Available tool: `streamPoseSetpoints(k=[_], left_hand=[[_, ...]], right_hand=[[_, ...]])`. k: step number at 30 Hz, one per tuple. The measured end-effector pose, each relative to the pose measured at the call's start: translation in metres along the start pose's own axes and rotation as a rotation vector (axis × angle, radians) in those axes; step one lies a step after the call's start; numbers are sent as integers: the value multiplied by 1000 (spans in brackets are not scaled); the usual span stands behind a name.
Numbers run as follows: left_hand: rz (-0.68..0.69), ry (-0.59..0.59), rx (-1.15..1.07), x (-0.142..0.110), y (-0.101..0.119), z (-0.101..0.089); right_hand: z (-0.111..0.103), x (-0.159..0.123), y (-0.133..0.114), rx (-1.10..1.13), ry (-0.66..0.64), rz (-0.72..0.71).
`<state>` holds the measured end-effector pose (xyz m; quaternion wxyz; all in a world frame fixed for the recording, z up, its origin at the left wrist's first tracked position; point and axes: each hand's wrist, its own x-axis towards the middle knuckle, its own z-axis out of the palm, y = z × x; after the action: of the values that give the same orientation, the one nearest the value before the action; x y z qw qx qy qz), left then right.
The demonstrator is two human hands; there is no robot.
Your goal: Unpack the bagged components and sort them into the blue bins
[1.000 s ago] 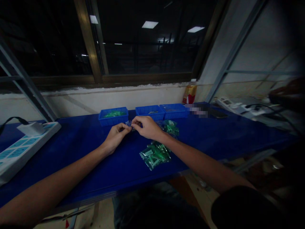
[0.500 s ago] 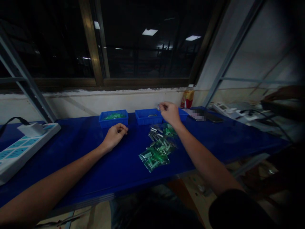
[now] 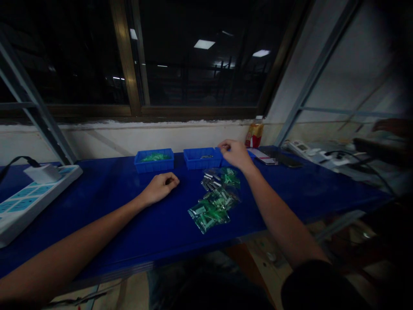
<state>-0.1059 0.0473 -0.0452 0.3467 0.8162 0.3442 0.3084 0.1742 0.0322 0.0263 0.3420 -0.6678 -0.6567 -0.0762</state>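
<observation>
My right hand [image 3: 236, 154] is over the right-hand blue bin [image 3: 228, 163] and hides most of it. Its fingers are pinched, and whatever lies between them is too small to make out. On the blue tabletop, in front of the left blue bin [image 3: 154, 165], rests my left hand [image 3: 161, 187], its fingers curled to the thumb with nothing visible in them. Between my forearms lie clear packets with green pieces [image 3: 209, 213]. Behind these is a small group of silvery packets [image 3: 211, 180]. The middle blue bin [image 3: 201, 162] holds a few small metallic pieces.
A white power strip [image 3: 38, 193] with a plugged-in adapter runs along the table's left side. At the back right are a red and gold pouch [image 3: 254, 135], a dark phone [image 3: 290, 160] and another power strip [image 3: 298, 147]. Metal frame posts stand at both sides.
My hands have parted. The right one left the left hand, passed with a small shiny thing to the right-hand bin, and stays there. My left hand drew back slightly toward me.
</observation>
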Motion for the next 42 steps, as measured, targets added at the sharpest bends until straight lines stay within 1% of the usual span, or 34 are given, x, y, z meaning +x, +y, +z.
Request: streamPoseSetpoints(k=[3, 4, 6, 10, 13, 17, 19, 21, 22, 23, 24, 26, 29, 31, 33, 35, 37, 39, 42], left_hand=[[-2, -13, -5, 1, -1, -1], [-4, -18, -4, 1, -2, -1], [-8, -21, 1, 1, -2, -1], [-4, -21, -6, 0, -1, -1], [-1, -24, -2, 0, 0, -1], [9, -27, -29, 0, 0, -1], [14, -26, -33, -1, 1, -1], [22, -24, -14, -2, 3, -1], [30, -25, 4, -3, 4, -1], [40, -27, 25, -4, 5, -1], [50, -29, 47, -4, 7, -1], [64, -31, 68, -5, 8, -1], [47, 8, 10, -5, 8, 0], [29, 53, -51, -5, 7, 0], [22, 93, -91, -4, 6, 0], [27, 106, -117, -3, 5, 0], [38, 89, -138, -3, 5, -1], [34, 72, -175, -3, 6, -2], [-28, 103, -276, -3, 10, -3]], right_hand=[[9, -6, -20, 76, -382, -188], [12, -8, -22, 79, -459, -226], [20, -11, -19, 50, -533, -251], [29, -11, -4, -19, -591, -167], [31, -12, -1, -16, -592, -135], [29, -14, -9, -72, -532, -143], [27, -13, -13, -84, -431, -164], [25, -11, -15, -59, -282, -192], [24, -10, -17, -22, -217, -197], [24, -9, -19, 39, -178, -192], [24, -8, -21, 120, -165, -178], [26, -8, -26, 317, -206, -126], [33, -14, -38, 572, -324, -37], [38, -20, -49, 672, -402, -8], [42, -28, -61, 738, -479, -21], [45, -35, -71, 786, -531, -46], [45, -39, -79, 813, -540, -59], [45, -41, -83, 831, -519, -50], [46, -42, -83, 845, -506, -10]])
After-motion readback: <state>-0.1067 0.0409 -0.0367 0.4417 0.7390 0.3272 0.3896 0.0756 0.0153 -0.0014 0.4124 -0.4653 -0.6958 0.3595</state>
